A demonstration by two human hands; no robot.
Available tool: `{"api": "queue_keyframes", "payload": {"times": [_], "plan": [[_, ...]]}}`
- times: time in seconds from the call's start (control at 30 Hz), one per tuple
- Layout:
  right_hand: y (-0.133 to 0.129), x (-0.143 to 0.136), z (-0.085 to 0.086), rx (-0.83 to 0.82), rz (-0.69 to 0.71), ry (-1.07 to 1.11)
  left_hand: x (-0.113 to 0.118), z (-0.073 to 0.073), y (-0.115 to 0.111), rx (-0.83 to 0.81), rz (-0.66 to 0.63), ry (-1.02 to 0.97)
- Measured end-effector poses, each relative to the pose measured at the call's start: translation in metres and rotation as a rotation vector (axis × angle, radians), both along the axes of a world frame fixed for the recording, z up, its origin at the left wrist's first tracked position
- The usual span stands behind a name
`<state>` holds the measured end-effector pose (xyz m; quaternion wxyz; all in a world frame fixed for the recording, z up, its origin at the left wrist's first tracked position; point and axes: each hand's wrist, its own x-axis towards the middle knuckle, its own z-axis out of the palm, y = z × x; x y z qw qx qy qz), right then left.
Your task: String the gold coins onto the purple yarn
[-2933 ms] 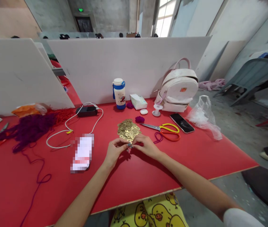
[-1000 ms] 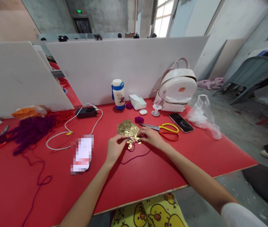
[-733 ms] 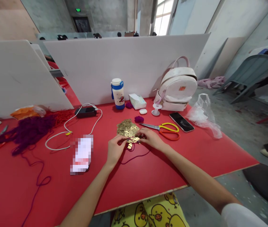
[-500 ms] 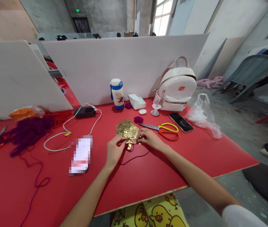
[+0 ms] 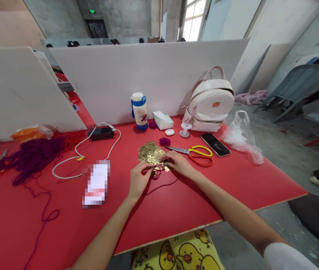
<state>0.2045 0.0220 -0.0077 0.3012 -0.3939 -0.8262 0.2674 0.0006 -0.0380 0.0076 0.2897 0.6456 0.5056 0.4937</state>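
Thin purple cord (image 5: 162, 185) runs in loops between my two hands, and its tail curves over the red table. My left hand (image 5: 140, 180) pinches the cord between thumb and fingertips. Just to its right, my right hand (image 5: 178, 165) has its fingers drawn together on the cord at the near edge of a pile of brass coins (image 5: 149, 153) with holes in them. A few loose coins (image 5: 166, 169) lie beneath the fingertips. The exact grip of the right fingertips is partly hidden.
Behind the hands lie scissors (image 5: 193, 152), a small purple ball (image 5: 164, 141), a white spool (image 5: 185, 130) and a phone (image 5: 215, 144). A bottle (image 5: 139, 112) and a white backpack (image 5: 211, 103) stand farther back. At left are purple yarn (image 5: 34, 157) and a white cable (image 5: 63, 177).
My right hand has shifted slightly up and left over the coins. My left hand has moved slightly right, and the cord loops between them have drawn closer together.
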Motion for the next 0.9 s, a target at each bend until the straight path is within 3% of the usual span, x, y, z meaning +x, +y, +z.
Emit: {"api": "queue_keyframes", "payload": {"times": [0.2,0.4,0.53,0.63,0.9], "plan": [[-0.002,-0.001,0.003,-0.058,-0.022,0.097,-0.001,-0.001,0.001,0.013,0.002,0.015],[-0.002,0.002,0.010,0.026,-0.114,0.134,-0.002,0.001,0.001,-0.006,0.017,0.025],[-0.005,-0.001,0.011,-0.117,-0.183,0.224,-0.002,0.003,0.000,-0.017,0.023,0.019],[-0.010,-0.005,0.011,-0.252,-0.161,0.272,-0.002,0.004,0.000,0.006,0.023,0.045],[-0.016,-0.010,0.011,-0.321,-0.112,0.271,-0.006,0.000,-0.001,0.182,-0.021,0.343]]}}
